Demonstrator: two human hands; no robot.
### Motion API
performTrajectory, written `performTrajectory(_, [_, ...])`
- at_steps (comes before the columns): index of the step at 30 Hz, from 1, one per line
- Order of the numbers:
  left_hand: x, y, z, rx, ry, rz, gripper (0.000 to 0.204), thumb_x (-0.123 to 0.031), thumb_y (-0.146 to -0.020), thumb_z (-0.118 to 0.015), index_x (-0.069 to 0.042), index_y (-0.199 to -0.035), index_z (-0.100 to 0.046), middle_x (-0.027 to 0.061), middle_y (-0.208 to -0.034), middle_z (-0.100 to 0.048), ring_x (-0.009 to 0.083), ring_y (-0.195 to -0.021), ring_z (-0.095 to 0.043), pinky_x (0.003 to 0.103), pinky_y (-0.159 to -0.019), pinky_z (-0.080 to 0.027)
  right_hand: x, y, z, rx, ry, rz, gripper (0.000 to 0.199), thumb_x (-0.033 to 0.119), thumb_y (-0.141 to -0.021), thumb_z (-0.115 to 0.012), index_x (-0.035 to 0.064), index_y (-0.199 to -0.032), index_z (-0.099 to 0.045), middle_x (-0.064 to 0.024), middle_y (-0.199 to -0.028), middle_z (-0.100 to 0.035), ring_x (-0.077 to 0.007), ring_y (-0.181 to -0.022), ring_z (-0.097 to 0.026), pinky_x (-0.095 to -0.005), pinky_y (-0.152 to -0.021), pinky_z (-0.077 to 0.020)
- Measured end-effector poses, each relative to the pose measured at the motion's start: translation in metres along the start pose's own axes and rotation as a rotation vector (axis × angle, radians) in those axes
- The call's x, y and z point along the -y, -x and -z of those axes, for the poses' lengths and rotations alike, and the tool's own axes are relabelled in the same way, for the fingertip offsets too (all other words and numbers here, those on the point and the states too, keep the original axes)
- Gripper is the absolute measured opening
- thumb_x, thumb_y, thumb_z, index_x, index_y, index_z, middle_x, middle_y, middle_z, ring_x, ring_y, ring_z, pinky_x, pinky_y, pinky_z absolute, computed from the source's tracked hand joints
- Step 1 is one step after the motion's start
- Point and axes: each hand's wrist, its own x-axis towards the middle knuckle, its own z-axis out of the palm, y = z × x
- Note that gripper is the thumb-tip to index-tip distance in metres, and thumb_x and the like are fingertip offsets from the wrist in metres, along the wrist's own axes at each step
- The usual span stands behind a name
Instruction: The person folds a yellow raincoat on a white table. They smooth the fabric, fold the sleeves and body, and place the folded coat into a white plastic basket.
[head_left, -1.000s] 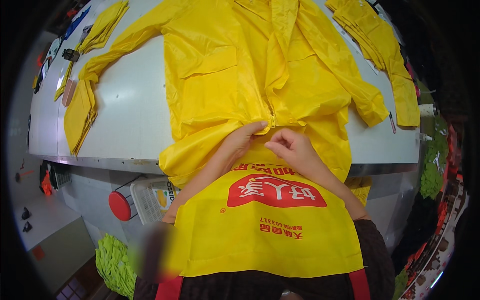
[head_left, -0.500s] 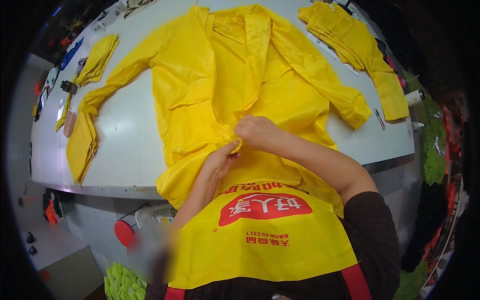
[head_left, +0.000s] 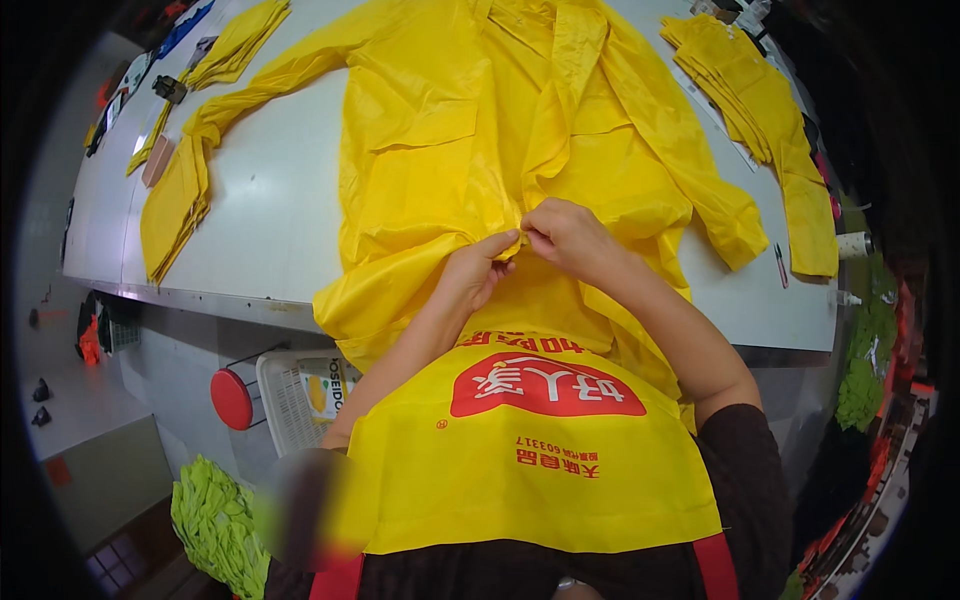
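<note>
A yellow jacket (head_left: 415,150) lies spread over the white table (head_left: 270,240), its front parted and its lower part hanging over the near edge toward me. My left hand (head_left: 478,268) pinches the jacket's front edge between thumb and fingers. Close beside it, my right hand (head_left: 570,235) is closed at the same edge, fingers curled down on the fabric. Whether a small fastener sits between the fingertips is hidden. The jacket's left sleeve (head_left: 285,75) stretches out over the table. A yellow apron (head_left: 540,480) with red straps covers my front.
Folded yellow pieces lie at the left (head_left: 175,215) and a stack of yellow garments (head_left: 740,90) at the right. A small pen-like tool (head_left: 780,265) and a thread spool (head_left: 853,246) are near the right edge. Below stand a red stool (head_left: 232,399) and a white basket (head_left: 280,400).
The view has shifted, so the jacket's collar now runs off the top edge. Both hands stay together on the front edge, fingertips slightly closer, and the edge is drawn straighter.
</note>
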Motion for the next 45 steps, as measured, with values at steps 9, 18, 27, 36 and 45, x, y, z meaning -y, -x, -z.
performTrajectory(9, [-0.012,-0.001,0.004,0.09,-0.195,-0.022,0.013,-0.016,-0.084,-0.065,-0.004,-0.09,-0.064,0.0007,-0.084,-0.061,0.0088,-0.068,-0.053,0.021,-0.056,-0.044,0.008,-0.003,-0.009,-0.152,0.115,0.034,0.006,0.006,-0.074,-0.06,0.0026,-0.078,-0.058,-0.0132,-0.076,-0.057,-0.0301,-0.071,-0.058,-0.0378,-0.061,-0.0484])
performTrajectory(18, [-0.016,0.006,-0.01,0.105,-0.011,0.081,0.022,-0.013,-0.088,-0.058,0.005,-0.102,-0.059,0.0124,-0.097,-0.062,0.0188,-0.087,-0.063,0.023,-0.067,-0.055,0.019,0.011,0.007,-0.239,-0.103,-0.077,0.008,0.003,-0.076,-0.062,0.0015,-0.085,-0.061,-0.0129,-0.078,-0.06,-0.0291,-0.07,-0.059,-0.0352,-0.062,-0.0484])
performTrajectory(27, [-0.019,0.006,-0.013,0.095,-0.038,0.086,0.018,-0.012,-0.086,-0.06,0.002,-0.097,-0.06,0.01,-0.091,-0.063,0.0166,-0.081,-0.062,0.023,-0.067,-0.054,0.015,0.017,0.004,-0.275,-0.107,0.028,0.016,0.0,-0.073,-0.066,0.0029,-0.087,-0.059,-0.0111,-0.08,-0.059,-0.0287,-0.075,-0.058,-0.0346,-0.065,-0.048])
performTrajectory(36, [-0.028,0.004,-0.01,0.073,-0.091,0.113,0.011,-0.012,-0.082,-0.065,-0.003,-0.087,-0.061,0.004,-0.08,-0.059,0.0121,-0.069,-0.056,0.022,-0.059,-0.051,0.022,0.02,-0.007,-0.34,-0.025,-0.021,0.013,0.0,-0.073,-0.065,0.0033,-0.083,-0.058,-0.0115,-0.078,-0.057,-0.0291,-0.075,-0.057,-0.0352,-0.065,-0.0476])
performTrajectory(45, [-0.026,0.005,-0.01,0.112,-0.088,0.163,0.012,-0.012,-0.082,-0.065,-0.002,-0.088,-0.061,0.0035,-0.081,-0.057,0.0125,-0.068,-0.054,0.022,-0.06,-0.051,0.013,0.018,0.004,-0.302,-0.12,-0.012,0.015,-0.002,-0.072,-0.063,0.0026,-0.084,-0.058,-0.0118,-0.079,-0.057,-0.0295,-0.074,-0.057,-0.0354,-0.064,-0.0482])
